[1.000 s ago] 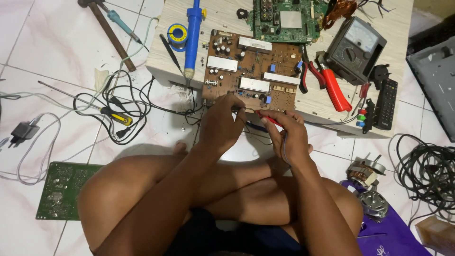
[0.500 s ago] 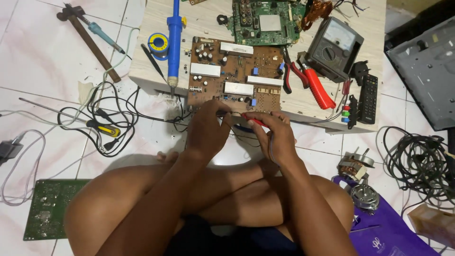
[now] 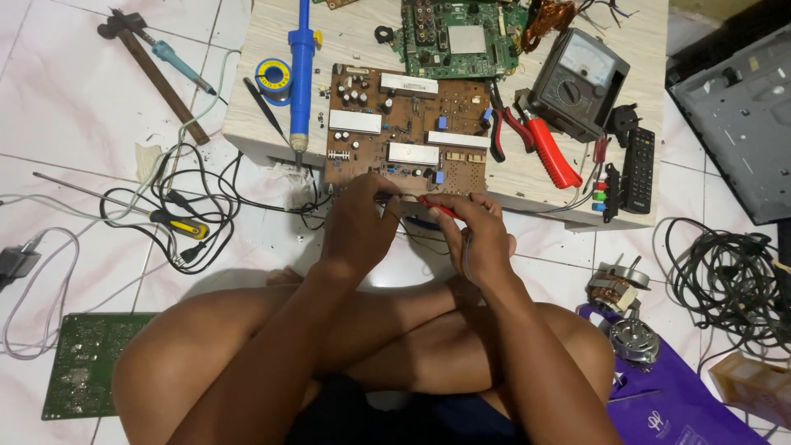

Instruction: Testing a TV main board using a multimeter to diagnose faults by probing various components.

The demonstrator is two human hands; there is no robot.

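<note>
Brown rectangular circuit board (image 3: 404, 132), studded with white blocks, dark capacitors and small blue parts, lies flat on a low pale wooden table (image 3: 247, 107), its near edge at the table's front rim, where both hands meet. Left hand (image 3: 360, 221) curls its fingers down onto that near edge, gripping something too small to make out. Right hand (image 3: 478, 235) pinches a thin red probe (image 3: 438, 206) whose tip points toward the left fingers; the two hands nearly touch. Beside the board on its left lies a long blue desoldering pump (image 3: 301, 66) and a blue reel of solder wire (image 3: 273, 76). Behind the board sits a green circuit board (image 3: 457, 29). To the board's right lie red-handled pliers (image 3: 540, 144), a dark analogue multimeter (image 3: 577, 82) and a black remote control (image 3: 638, 169). On the white tiled floor left of the table rest a wooden-handled hammer (image 3: 156, 74), a tangle of black cables (image 3: 194, 206) and a yellow-handled screwdriver (image 3: 177, 224); another green circuit board (image 3: 86, 375) lies by the person's left knee
</note>
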